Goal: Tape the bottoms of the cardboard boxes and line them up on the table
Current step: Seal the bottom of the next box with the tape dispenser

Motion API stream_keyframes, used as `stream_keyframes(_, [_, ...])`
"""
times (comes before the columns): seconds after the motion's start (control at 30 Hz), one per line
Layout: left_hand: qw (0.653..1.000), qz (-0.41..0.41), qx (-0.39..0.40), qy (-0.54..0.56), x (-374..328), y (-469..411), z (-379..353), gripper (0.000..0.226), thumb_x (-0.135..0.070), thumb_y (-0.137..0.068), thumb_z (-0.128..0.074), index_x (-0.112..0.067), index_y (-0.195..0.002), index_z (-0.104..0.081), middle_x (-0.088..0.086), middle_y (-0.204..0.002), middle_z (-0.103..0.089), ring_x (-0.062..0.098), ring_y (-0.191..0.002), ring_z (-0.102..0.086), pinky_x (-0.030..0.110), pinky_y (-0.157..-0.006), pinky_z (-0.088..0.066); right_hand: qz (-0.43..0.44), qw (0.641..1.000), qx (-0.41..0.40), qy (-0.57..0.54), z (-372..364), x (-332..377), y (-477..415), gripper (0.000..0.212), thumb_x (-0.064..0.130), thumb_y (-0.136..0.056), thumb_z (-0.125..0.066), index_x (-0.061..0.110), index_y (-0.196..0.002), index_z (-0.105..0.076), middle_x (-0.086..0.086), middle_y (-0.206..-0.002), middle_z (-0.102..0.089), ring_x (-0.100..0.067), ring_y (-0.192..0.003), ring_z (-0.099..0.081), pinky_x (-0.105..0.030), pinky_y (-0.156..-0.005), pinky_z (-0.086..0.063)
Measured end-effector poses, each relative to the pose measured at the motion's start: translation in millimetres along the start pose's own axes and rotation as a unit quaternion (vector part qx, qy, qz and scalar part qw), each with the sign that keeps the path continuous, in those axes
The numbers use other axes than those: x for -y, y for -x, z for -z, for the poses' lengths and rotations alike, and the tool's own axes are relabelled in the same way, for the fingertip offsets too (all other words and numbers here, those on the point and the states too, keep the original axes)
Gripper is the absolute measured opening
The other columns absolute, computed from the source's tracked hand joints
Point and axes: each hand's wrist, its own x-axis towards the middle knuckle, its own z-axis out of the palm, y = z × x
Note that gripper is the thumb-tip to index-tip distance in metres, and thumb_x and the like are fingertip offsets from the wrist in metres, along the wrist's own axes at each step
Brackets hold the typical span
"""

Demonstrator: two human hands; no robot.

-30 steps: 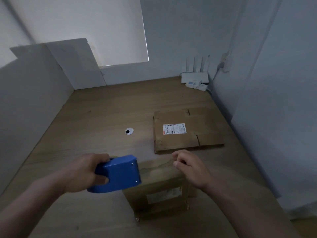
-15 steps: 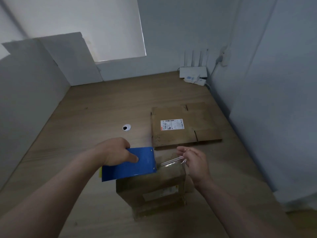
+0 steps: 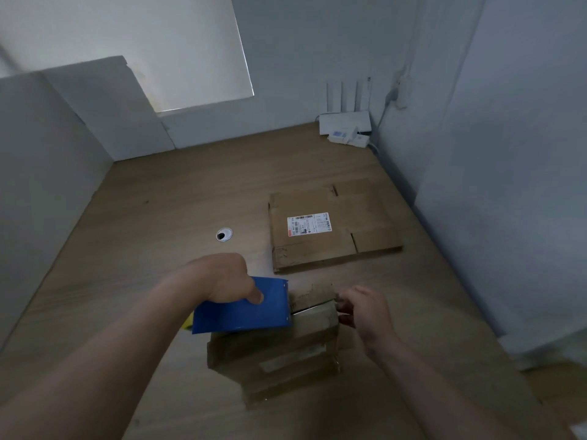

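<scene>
Ahead of the fingers of the left hand (image 3: 222, 277) the table (image 3: 143, 223) lies open, save a cable hole (image 3: 224, 234). Beyond the fingertips of the right hand (image 3: 368, 315) lies a flattened box (image 3: 330, 230); between both hands' fingers, the tape dispenser (image 3: 244, 312) and upright box (image 3: 279, 347) block passage.

A wooden tabletop (image 3: 152, 217) fills the middle of the frame, closed in by pale grey walls (image 3: 508, 154). At the upper left a white window blind (image 3: 165, 42) gives dim light, with a white board (image 3: 104, 112) leaning below it. A white router (image 3: 344, 121) with four antennas stands at the upper right. A round cable hole (image 3: 224, 234) lies left of centre.

Office nook: wooden table (image 3: 190, 192), router (image 3: 344, 122)
</scene>
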Motion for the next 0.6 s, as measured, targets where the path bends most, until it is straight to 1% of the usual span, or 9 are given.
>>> stream_keyframes(0.1, [1.0, 0.001, 0.006, -0.003, -2.7, -1.3, 3.3, 0.036, -0.053, -0.084, -0.068, -0.017, -0.085, -0.063, 0.002, -0.085, -0.061, 0.019, -0.082, -0.058, 0.034, -0.074, -0.042, -0.025, 0.999, 0.017, 0.015, 3.8, -2.6, -3.4, 0.018, 0.005, -0.091, -0.056, -0.011, -0.085, -0.062, -0.031, -0.088, -0.064, -0.034, -0.08, -0.063, -0.037, -0.062, -0.055])
stream_keyframes(0.17, [1.0, 0.005, 0.013, 0.001, -2.1, -2.9, 4.3, 0.036, -0.053, -0.084, -0.068, -0.017, -0.09, -0.065, 0.002, -0.091, -0.064, 0.019, -0.088, -0.06, 0.035, -0.08, -0.045, -0.04, 0.999, 0.023, 0.015, 3.3, -2.4, -2.7, 0.017, 0.007, -0.092, -0.056, -0.008, -0.086, -0.062, -0.028, -0.087, -0.063, -0.032, -0.079, -0.062, -0.035, -0.059, -0.054])
stream_keyframes(0.23, [1.0, 0.006, 0.018, 0.007, -1.2, -4.1, 4.1, 0.035, -0.053, -0.084, -0.067, -0.018, -0.091, -0.064, 0.002, -0.093, -0.064, 0.019, -0.09, -0.06, 0.035, -0.083, -0.045, -0.048, 0.998, 0.029, 0.017, 1.8, -4.3, -2.8, 0.015, 0.009, -0.092, -0.057, 0.0, -0.082, -0.062, -0.021, -0.083, -0.064, -0.029, -0.077, -0.061, -0.032, -0.055, -0.051])
stream_keyframes(0.3, [1.0, 0.003, 0.019, 0.006, -0.9, -5.0, 3.7, 0.034, -0.052, -0.085, -0.067, -0.018, -0.087, -0.063, 0.001, -0.089, -0.063, 0.018, -0.087, -0.059, 0.034, -0.078, -0.043, -0.054, 0.998, 0.032, 0.026, 0.6, -6.7, -2.1, 0.018, 0.012, -0.092, -0.059, 0.006, -0.076, -0.063, -0.016, -0.081, -0.065, -0.026, -0.075, -0.061, -0.03, -0.055, -0.049])
stream_keyframes(0.37, [1.0, -0.001, 0.02, 0.006, -1.4, -4.8, 3.3, 0.033, -0.051, -0.085, -0.067, -0.018, -0.082, -0.062, 0.001, -0.084, -0.061, 0.017, -0.082, -0.057, 0.033, -0.074, -0.04, -0.07, 0.997, 0.032, 0.029, -1.8, -8.7, 0.1, 0.02, 0.016, -0.093, -0.058, 0.007, -0.077, -0.067, -0.015, -0.083, -0.067, -0.024, -0.073, -0.061, -0.03, -0.058, -0.048])
stream_keyframes(0.43, [1.0, -0.003, 0.02, 0.005, -2.0, -4.2, 3.2, 0.034, -0.051, -0.086, -0.067, -0.018, -0.079, -0.06, 0.0, -0.081, -0.059, 0.017, -0.079, -0.055, 0.032, -0.072, -0.039, -0.101, 0.994, 0.034, 0.022, -4.8, -10.2, 3.1, 0.021, 0.02, -0.096, -0.056, 0.003, -0.092, -0.068, -0.018, -0.093, -0.069, -0.025, -0.08, -0.062, -0.033, -0.066, -0.047])
stream_keyframes(0.5, [1.0, -0.003, 0.021, 0.001, -2.0, -4.1, 3.4, 0.034, -0.051, -0.085, -0.068, -0.019, -0.079, -0.059, 0.0, -0.081, -0.058, 0.017, -0.078, -0.055, 0.032, -0.072, -0.039, -0.149, 0.988, 0.037, 0.017, -6.1, -10.7, 3.2, 0.022, 0.026, -0.095, -0.058, 0.009, -0.109, -0.061, -0.015, -0.105, -0.069, -0.026, -0.09, -0.062, -0.037, -0.074, -0.044])
stream_keyframes(0.53, [1.0, -0.004, 0.022, -0.001, -2.2, -3.7, 3.4, 0.034, -0.051, -0.085, -0.068, -0.018, -0.079, -0.059, 0.0, -0.081, -0.058, 0.017, -0.078, -0.054, 0.032, -0.072, -0.039, -0.166, 0.985, 0.027, 0.031, -5.8, -10.7, 1.8, 0.027, 0.029, -0.092, -0.061, 0.015, -0.115, -0.057, -0.013, -0.111, -0.068, -0.027, -0.096, -0.062, -0.038, -0.077, -0.042])
stream_keyframes(0.6, [1.0, -0.008, 0.022, -0.005, -3.5, -3.5, 4.3, 0.034, -0.051, -0.085, -0.067, -0.018, -0.08, -0.06, 0.0, -0.083, -0.059, 0.017, -0.079, -0.055, 0.032, -0.072, -0.039, -0.121, 0.982, -0.015, 0.143, -2.8, -7.8, -3.6, 0.047, 0.031, -0.089, -0.065, 0.021, -0.132, -0.049, -0.008, -0.124, -0.062, -0.026, -0.109, -0.059, -0.039, -0.087, -0.043])
